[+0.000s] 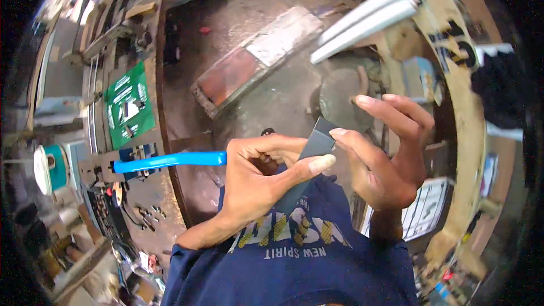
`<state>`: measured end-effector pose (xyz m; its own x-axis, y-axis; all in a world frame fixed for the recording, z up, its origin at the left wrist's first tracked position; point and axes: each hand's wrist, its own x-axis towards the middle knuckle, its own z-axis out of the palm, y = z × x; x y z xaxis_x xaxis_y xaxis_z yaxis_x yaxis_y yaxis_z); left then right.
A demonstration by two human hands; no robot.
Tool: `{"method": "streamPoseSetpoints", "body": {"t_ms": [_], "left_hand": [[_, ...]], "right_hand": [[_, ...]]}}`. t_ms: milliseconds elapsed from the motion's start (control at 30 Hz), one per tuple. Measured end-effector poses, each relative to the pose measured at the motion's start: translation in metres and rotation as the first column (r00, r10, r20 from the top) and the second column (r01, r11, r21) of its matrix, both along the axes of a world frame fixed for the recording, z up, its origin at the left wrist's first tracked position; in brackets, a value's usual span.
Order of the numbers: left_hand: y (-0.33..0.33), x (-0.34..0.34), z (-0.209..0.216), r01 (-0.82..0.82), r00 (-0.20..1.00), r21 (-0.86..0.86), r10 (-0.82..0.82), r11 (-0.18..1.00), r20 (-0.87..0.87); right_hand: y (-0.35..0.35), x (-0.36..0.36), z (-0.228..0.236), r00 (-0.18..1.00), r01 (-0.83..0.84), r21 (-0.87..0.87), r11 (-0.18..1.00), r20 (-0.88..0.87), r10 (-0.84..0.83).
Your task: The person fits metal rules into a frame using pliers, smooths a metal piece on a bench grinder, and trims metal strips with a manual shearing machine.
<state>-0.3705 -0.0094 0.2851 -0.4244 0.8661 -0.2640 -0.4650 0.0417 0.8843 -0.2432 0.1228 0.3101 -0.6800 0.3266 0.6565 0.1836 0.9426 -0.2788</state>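
Observation:
My left hand [249,178] is closed, pinching a flat dark grey strip [318,143] between thumb and fingers. The strip's upper part shows a crease or step, and its lower part runs down in front of my shirt. A blue tool handle [170,162] sticks out leftward from behind the same hand. Its other end is hidden, so I cannot tell whether the hand grips it. On the right, my right hand [388,164] has its fingers spread. One of its fingertips touches or nearly touches the strip's right edge, while the other fingers are raised.
At the left stands a workbench [170,192] with a green sheet [130,105], small tools and metal parts. A long box-like piece [226,76] lies on the floor ahead. White tubes [368,20] lean at the upper right beside a curved tan board [459,102].

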Motion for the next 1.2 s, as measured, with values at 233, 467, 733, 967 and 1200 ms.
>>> {"method": "streamPoseSetpoints", "body": {"t_ms": [233,467,733,967,1200], "left_hand": [[0.055,-0.084,-0.018,-0.383,0.916,-0.097,0.364,0.919,-0.167],[0.138,-0.181,-0.025,-0.337,0.933,-0.122,0.314,0.934,-0.176],[0.229,-0.290,-0.032,-0.467,0.828,-0.155,0.370,0.870,-0.421],[0.247,-0.473,-0.083,-0.799,0.498,-0.110,0.548,0.592,-0.672],[0.186,-0.796,-0.189,-0.932,0.156,0.026,0.465,0.361,-0.872]], "right_hand": [[0.076,-0.130,-0.032,0.971,-0.240,-0.051,0.969,-0.027,0.239],[0.206,-0.244,-0.037,0.900,-0.429,0.010,0.903,-0.083,0.428],[0.313,-0.351,-0.034,0.880,-0.469,-0.116,0.876,-0.147,0.452],[0.369,-0.444,-0.109,0.891,-0.302,-0.548,0.780,0.129,0.435],[0.410,-0.626,-0.203,0.781,-0.088,-0.553,0.829,0.479,0.402]]}}
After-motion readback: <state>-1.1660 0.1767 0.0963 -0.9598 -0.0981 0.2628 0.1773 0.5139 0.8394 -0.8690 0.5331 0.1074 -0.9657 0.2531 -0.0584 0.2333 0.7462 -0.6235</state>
